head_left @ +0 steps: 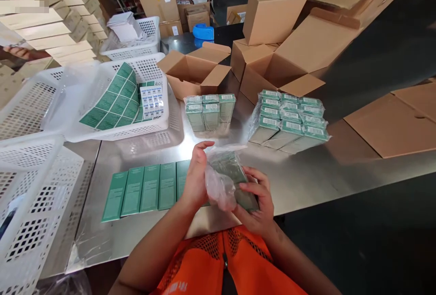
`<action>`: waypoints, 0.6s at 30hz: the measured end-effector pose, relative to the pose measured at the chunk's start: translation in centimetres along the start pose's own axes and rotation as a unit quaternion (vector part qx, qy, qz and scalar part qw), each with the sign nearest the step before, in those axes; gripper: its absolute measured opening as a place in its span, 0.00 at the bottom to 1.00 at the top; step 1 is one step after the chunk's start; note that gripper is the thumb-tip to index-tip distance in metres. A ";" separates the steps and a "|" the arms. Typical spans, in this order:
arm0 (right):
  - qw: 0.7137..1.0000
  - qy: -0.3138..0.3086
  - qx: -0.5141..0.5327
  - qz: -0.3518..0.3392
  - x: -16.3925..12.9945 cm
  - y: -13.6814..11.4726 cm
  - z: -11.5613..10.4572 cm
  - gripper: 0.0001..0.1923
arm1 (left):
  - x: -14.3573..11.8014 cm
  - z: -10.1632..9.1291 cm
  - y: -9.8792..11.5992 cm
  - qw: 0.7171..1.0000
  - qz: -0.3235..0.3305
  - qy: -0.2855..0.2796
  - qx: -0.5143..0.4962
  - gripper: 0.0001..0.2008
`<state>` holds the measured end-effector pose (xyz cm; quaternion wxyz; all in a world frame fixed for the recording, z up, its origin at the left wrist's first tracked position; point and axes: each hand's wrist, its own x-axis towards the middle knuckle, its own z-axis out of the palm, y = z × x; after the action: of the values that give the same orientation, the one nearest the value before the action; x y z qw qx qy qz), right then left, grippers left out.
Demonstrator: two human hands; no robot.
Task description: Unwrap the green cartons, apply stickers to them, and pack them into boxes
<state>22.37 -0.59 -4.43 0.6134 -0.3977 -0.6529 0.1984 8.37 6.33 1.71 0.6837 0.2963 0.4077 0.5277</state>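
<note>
My right hand (pixel 259 204) grips a green box (pixel 231 167) wrapped in a clear plastic bag, fingers along its right side and thumb below. Crumpled film of the plastic bag (pixel 220 190) bulges toward me. At the bag's left edge is my left hand (pixel 195 177), closed against the plastic, some of its fingers hidden behind it. Several slim green boxes (pixel 141 188) lie in a row on the metal table, partly covered by my left hand. Beyond my hands stand a small bagged group of green boxes (pixel 210 113) and a larger bagged group (pixel 289 122).
White baskets stand at left; one basket (pixel 116 133) contains green label sheets (pixel 119 99) and a white code sheet (pixel 152 102). Open cardboard cartons (pixel 200 70) line the back. A flattened carton (pixel 391 117) lies right. Someone's hand (pixel 18 52) shows far left beside stacked boxes (pixel 51 27).
</note>
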 end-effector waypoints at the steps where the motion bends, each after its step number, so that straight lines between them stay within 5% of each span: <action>1: 1.000 0.009 -0.003 0.003 -0.1 -0.1 0.4 0.23 | -0.2 0.1 0.0 1.000 -0.013 -0.007 0.019 0.31; 10: 0.998 0.049 -0.026 -0.007 -0.1 -0.1 0.6 0.11 | -2.3 -0.7 0.0 0.995 -0.013 -0.085 0.056 0.37; 14: 0.999 0.025 -0.026 -0.036 0.0 -0.6 0.8 0.13 | -1.4 -1.4 1.9 0.998 0.044 -0.042 0.003 0.32; 18: 0.992 0.117 -0.032 -0.012 0.2 -0.9 1.6 0.14 | -1.9 -1.1 0.9 0.997 0.031 -0.035 0.066 0.26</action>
<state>20.59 -0.65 -3.91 0.6749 -0.4299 -0.5872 0.1216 6.75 4.75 2.33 0.6596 0.3714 0.4081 0.5102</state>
